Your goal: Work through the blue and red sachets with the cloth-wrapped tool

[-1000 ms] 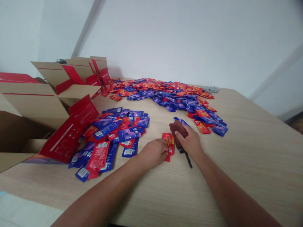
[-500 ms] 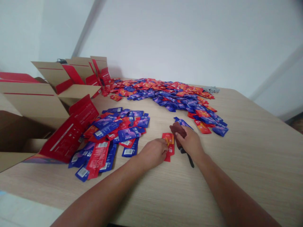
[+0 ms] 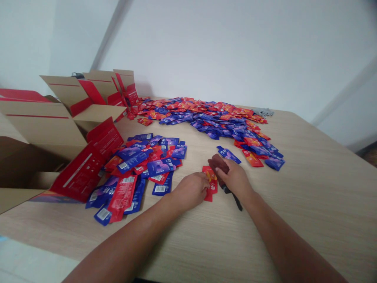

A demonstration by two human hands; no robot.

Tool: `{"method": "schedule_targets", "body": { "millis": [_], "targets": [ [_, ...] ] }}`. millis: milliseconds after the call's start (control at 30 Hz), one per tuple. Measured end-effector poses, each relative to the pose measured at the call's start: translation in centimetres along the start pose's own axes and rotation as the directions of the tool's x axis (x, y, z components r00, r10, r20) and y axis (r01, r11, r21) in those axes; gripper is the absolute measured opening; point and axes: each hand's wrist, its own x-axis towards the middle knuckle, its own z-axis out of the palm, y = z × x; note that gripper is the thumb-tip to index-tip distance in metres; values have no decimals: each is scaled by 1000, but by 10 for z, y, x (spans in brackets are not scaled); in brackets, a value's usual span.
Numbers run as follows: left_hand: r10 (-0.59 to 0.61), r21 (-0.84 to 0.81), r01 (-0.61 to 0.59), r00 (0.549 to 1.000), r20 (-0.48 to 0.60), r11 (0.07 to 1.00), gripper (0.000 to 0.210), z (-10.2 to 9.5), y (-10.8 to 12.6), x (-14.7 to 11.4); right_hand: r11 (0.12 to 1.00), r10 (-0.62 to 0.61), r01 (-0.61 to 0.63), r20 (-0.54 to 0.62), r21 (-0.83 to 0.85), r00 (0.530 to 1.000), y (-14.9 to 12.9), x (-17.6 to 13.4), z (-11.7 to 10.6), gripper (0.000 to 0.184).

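A red sachet (image 3: pixel 212 189) with an orange print lies flat on the table in front of me. My left hand (image 3: pixel 193 190) is closed at its left edge, fingers curled onto it; the fingertips are partly hidden. To the right of the sachet, my right hand (image 3: pixel 235 177) grips a dark reddish-brown soft-looking item (image 3: pixel 218 162), whose exact kind I cannot make out. A black strap-like end (image 3: pixel 237 202) sticks out below that hand. Just beyond it lies a single blue sachet (image 3: pixel 229 155), apart from the others.
Left of my hands spreads a heap of blue and red sachets (image 3: pixel 160 167). A larger sachet pile (image 3: pixel 206 118) curves along the back of the table (image 3: pixel 312 188). Open cardboard boxes (image 3: pixel 38 127) with red flaps line the left side. Grey cloth (image 3: pixel 263 113) lies at the far edge.
My right hand has shifted slightly left and down with the brown item, which now overlaps the red sachet's edge. More of the single blue sachet shows. The left hand stays put.
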Motion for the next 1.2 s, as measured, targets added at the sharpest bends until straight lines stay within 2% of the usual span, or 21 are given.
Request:
{"method": "schedule_targets", "body": {
  "millis": [100, 200, 333, 433, 633, 733, 833, 1000, 1100, 1200],
  "targets": [
    [-10, 10, 10, 1000, 6, 1000, 21, 0, 0, 0, 998, 36, -40, -81, -40, 996, 3, 1, -3, 43],
    [-14, 5, 14, 1000, 1, 1000, 21, 0, 0, 0, 999, 14, -9, -108, 39, 994, -3, -2, -6, 41],
    [-19, -19, 19, 1000, -2, 1000, 22, 0, 1, 1, 980, -131, 128, 11, 152, 991, -15, -6, -5, 37],
    [1, -34, -1, 1000, -20, 999, 23, 0, 1, 1, 973, -200, 186, 94, 135, 975, -16, -6, -1, 39],
    [-13, 27, 13, 1000, 14, 1000, 22, 0, 2, 3, 1000, -4, 5, 7, -23, 1000, 2, 0, 2, 38],
    [4, 83, -3, 1000, -6, 997, 28, 1, 1, 3, 996, 41, -45, -51, -78, 998, 10, 2, 1, 43],
    [45, 96, -42, 999, -28, 994, 38, 0, 0, 4, 998, 29, -34, -87, -50, 996, 11, 2, -1, 42],
    [63, 56, -62, 998, -15, 996, 31, 0, -3, 4, 996, 57, -42, -175, 84, 983, -3, -1, -6, 39],
    [60, 46, -58, 998, -36, 997, 26, 2, -4, 4, 989, -47, 53, -46, 136, 998, -11, -3, -8, 36],
    [61, 34, -59, 997, -50, 998, 28, 4, -4, 5, 983, -120, 104, 102, 152, 988, -14, -3, -7, 35]
  ]
}}
